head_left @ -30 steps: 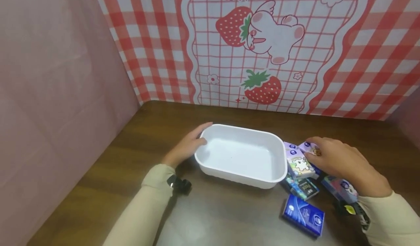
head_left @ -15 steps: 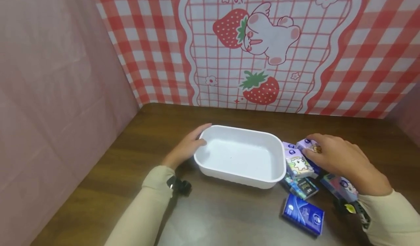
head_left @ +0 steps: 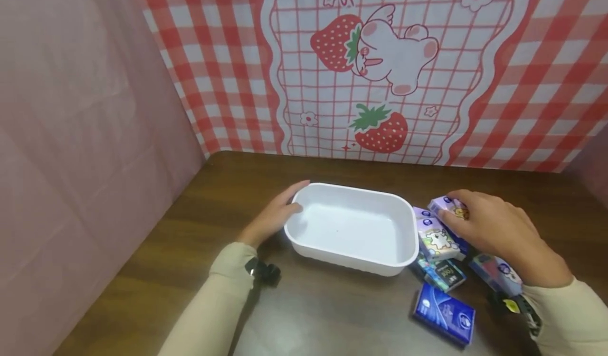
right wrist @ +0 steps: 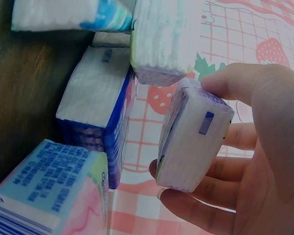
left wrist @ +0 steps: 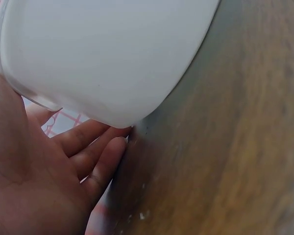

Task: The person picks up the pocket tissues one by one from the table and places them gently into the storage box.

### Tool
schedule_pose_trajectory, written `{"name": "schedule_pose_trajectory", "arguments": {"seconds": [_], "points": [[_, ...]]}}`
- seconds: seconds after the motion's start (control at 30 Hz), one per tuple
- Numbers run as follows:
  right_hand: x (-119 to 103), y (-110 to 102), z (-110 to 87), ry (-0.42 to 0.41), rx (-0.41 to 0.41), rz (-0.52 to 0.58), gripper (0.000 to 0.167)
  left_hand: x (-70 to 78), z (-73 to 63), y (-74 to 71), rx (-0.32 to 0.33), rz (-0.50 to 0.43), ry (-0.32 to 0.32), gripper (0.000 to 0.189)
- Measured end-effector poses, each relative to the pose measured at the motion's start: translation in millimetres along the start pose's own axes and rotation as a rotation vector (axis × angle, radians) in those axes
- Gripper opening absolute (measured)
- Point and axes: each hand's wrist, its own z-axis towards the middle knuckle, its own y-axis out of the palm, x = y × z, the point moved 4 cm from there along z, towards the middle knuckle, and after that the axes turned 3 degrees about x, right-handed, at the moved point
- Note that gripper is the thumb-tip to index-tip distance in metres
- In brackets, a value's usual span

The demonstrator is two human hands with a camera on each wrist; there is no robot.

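A white plastic basin (head_left: pixel 351 229) stands on the table. My left hand (head_left: pixel 273 216) holds its left end, thumb over the rim and fingers along the outside; the left wrist view shows those fingers (left wrist: pixel 105 161) under the rim, beside the wall. To the right of the basin, my right hand (head_left: pixel 494 229) grips a purple pocket tissue pack (head_left: pixel 446 205) between thumb and fingers. In the right wrist view this tissue pack (right wrist: pixel 196 137) is tilted, apart from the blue pack below. Another purple tissue pack (head_left: pixel 437 240) with a white cartoon figure lies on the pile, by the basin's right end.
A dark green-blue tissue pack (head_left: pixel 444 274) lies under the pile, and a blue tissue pack (head_left: pixel 445 314) nearer the front. A pink-and-blue pack (head_left: pixel 499 274) sits below my right wrist. A checked strawberry cloth (head_left: pixel 380 81) hangs behind the wooden table (head_left: pixel 332 314).
My right hand has lifted the purple tissue pack slightly up and away from the pile. The left hand stays on the basin. The head view has shifted a little.
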Motion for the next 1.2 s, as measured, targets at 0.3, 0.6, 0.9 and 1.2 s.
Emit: {"name": "schedule_pose_trajectory", "arguments": {"seconds": [0.3, 0.6, 0.9, 1.2], "points": [[-2.4, -4.2, 1.9, -0.001, 0.017, 0.008, 0.087, 2.9, 0.1, -0.3, 0.010, 0.005, -0.014, 0.056], [-2.9, -4.0, -1.9, 0.018, 0.011, 0.019, 0.089, 0.1, -0.9, 2.1, -0.003, -0.033, 0.001, 0.056], [-5.2, -6.9, -2.3, 0.017, 0.037, 0.017, 0.088, 1.7, -2.3, 2.2, 0.005, -0.037, -0.007, 0.055], [-7.4, -9.2, -3.2, 0.008, 0.052, 0.021, 0.085, 2.6, -3.4, 2.7, 0.011, -0.032, 0.000, 0.055]]}}
